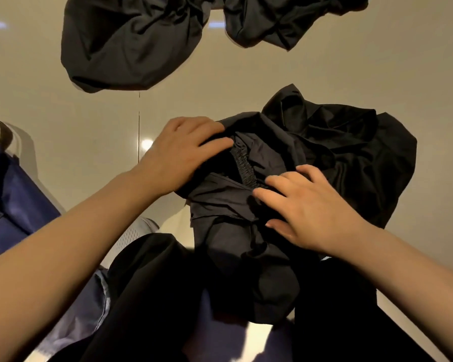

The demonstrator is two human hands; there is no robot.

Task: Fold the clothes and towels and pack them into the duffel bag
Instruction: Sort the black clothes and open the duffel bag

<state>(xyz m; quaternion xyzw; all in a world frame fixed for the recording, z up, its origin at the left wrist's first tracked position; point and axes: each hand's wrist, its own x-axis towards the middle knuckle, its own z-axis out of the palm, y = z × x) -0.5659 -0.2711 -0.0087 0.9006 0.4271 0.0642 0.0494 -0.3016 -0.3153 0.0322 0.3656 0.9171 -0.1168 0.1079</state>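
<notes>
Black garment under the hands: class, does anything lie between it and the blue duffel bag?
Nothing visible does. The black garment, under both hands, has bare floor between it and the blue duffel bag at left.

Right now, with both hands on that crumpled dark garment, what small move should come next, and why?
Probably spread the crumpled black garment with the elastic waistband flat: the left hand and right hand both rest on it, and it is still bunched, so no clean fold is possible yet.
</notes>
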